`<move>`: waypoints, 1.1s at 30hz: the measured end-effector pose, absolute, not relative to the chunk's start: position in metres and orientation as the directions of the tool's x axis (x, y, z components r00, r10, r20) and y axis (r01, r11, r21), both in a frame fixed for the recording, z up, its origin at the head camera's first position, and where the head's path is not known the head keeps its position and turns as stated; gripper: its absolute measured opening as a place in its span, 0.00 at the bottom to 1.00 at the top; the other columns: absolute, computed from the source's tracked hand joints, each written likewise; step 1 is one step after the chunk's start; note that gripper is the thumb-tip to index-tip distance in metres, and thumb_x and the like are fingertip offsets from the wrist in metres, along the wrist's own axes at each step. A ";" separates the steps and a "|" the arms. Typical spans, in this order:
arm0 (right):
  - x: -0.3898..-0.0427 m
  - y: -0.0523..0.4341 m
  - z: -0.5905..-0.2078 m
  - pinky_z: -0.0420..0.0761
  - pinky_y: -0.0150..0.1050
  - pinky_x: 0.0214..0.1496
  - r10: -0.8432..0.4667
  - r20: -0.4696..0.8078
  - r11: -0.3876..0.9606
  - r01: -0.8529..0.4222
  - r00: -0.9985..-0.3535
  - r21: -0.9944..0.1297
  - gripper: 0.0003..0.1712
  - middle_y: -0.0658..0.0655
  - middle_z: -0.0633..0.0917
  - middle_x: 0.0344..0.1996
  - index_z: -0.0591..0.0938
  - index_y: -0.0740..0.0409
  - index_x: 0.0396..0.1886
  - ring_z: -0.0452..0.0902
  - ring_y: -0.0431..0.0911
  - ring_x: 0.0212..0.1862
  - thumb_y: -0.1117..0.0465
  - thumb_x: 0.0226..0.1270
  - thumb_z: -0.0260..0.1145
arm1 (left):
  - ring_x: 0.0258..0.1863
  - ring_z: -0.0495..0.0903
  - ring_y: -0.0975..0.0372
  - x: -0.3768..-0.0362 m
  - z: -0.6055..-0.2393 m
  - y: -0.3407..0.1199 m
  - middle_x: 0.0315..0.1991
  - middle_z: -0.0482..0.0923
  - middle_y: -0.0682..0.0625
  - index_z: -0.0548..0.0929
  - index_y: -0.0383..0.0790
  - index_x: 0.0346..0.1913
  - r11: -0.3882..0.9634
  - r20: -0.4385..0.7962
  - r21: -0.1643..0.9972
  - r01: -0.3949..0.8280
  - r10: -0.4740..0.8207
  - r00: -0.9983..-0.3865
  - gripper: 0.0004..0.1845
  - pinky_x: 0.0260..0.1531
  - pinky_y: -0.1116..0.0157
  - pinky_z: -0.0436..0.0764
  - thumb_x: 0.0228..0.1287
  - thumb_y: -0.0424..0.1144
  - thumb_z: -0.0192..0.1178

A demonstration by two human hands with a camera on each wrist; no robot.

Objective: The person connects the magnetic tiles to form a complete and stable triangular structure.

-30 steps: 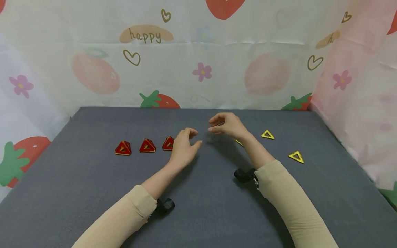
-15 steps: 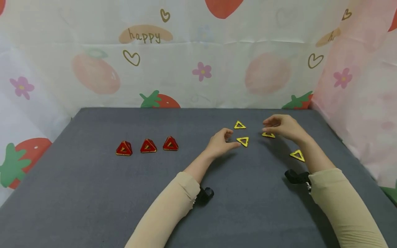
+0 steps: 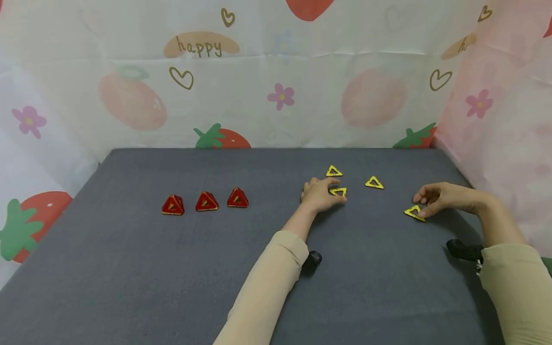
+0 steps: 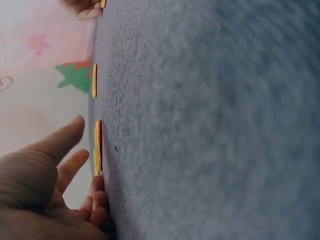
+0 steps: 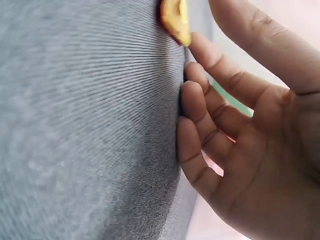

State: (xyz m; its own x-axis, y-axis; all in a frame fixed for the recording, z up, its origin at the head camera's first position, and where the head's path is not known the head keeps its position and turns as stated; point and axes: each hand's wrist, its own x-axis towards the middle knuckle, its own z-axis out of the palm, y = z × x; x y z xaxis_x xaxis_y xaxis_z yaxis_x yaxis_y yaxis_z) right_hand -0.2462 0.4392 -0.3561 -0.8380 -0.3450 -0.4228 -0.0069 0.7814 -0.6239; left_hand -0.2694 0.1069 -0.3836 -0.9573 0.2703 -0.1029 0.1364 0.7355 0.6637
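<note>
— Lying flat on the grey tabletop (image 3: 129, 268): four yellow triangles. Hands?
— Left hand (image 3: 319, 195), grip loose, is being rested against one triangle (image 3: 338, 191); right hand (image 3: 442, 197) is touching another triangle (image 3: 414, 212), fingers relaxed.

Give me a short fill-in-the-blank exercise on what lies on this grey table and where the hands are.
1. The red pyramids standing in a row number ____.
2. The flat triangles on the table are ____ in colour.
3. The right hand touches the triangle nearest the table's ____ edge.

Missing words: three; yellow; right
</note>
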 end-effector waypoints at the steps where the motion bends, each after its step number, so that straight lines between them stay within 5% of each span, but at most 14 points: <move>1: -0.246 0.439 -0.356 0.73 0.32 0.41 -0.356 -0.418 0.774 -0.013 -0.836 -0.633 0.25 0.54 0.76 0.40 0.74 0.62 0.50 0.70 0.38 0.40 0.55 0.56 0.69 | 0.52 0.64 0.54 -0.269 -0.384 0.108 0.59 0.68 0.49 0.72 0.63 0.61 0.744 -0.103 0.655 0.129 0.257 -0.961 0.27 0.53 0.55 0.67 0.56 0.54 0.63; 19: -0.243 0.431 -0.359 0.70 0.32 0.33 -0.375 -0.361 0.778 -0.078 -0.854 -0.624 0.24 0.53 0.74 0.33 0.73 0.64 0.44 0.67 0.37 0.32 0.58 0.52 0.72 | 0.49 0.66 0.58 -0.260 -0.386 0.123 0.53 0.70 0.51 0.78 0.63 0.54 0.860 -0.061 0.505 0.076 0.123 -0.991 0.22 0.49 0.62 0.67 0.55 0.56 0.64; 27: -0.242 0.431 -0.360 0.70 0.33 0.33 -0.373 -0.363 0.777 -0.074 -0.854 -0.625 0.24 0.54 0.74 0.33 0.73 0.64 0.44 0.66 0.37 0.31 0.58 0.51 0.72 | 0.50 0.68 0.57 -0.262 -0.385 0.121 0.51 0.73 0.52 0.78 0.57 0.51 0.812 -0.063 0.581 0.051 0.107 -0.992 0.21 0.52 0.60 0.69 0.52 0.48 0.68; 33: -0.242 0.431 -0.360 0.70 0.33 0.32 -0.382 -0.365 0.773 -0.077 -0.849 -0.630 0.24 0.54 0.74 0.33 0.72 0.64 0.44 0.66 0.37 0.31 0.58 0.52 0.72 | 0.39 0.80 0.58 -0.266 -0.380 0.108 0.41 0.83 0.52 0.82 0.52 0.41 0.699 -0.051 0.714 0.036 0.103 -0.993 0.13 0.36 0.65 0.76 0.52 0.39 0.69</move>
State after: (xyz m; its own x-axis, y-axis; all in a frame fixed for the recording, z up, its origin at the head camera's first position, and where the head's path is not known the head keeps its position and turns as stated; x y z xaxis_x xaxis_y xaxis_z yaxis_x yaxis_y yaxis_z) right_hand -0.2417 0.4309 -0.3603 -0.8492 -0.3820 -0.3646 -0.0773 0.7729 -0.6297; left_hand -0.2663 0.1077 -0.3797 -0.9933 0.1034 -0.0512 0.0359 0.6989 0.7143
